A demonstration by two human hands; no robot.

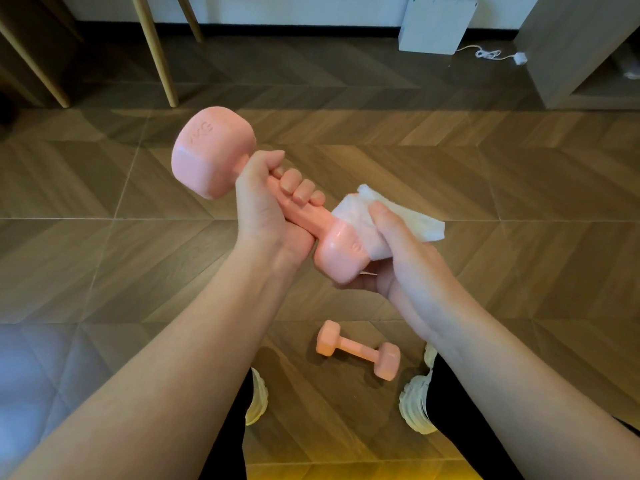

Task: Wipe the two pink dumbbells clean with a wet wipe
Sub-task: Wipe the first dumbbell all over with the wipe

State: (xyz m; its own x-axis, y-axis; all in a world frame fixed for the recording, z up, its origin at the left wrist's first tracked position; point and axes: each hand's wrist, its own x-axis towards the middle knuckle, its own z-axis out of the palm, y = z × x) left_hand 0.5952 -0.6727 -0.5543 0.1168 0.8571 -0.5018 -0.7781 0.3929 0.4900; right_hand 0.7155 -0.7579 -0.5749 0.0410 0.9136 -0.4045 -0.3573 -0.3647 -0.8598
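Observation:
A pink dumbbell (211, 154) is held up in the air, tilted from upper left to lower right. My left hand (270, 199) grips its handle with the fingers curled round it. My right hand (398, 251) holds a white wet wipe (367, 216) wrapped over the dumbbell's lower right head, thumb on top and fingers underneath. The wipe's loose end sticks out to the right. A second pink dumbbell (358, 349) lies on the floor between my feet, untouched.
Wooden herringbone floor (485, 174) all around. Light wooden furniture legs (156, 53) stand at the back left. A white box (436, 22) with a white cable and a wooden cabinet (581, 50) stand at the back right. My white shoes (417, 407) flank the floor dumbbell.

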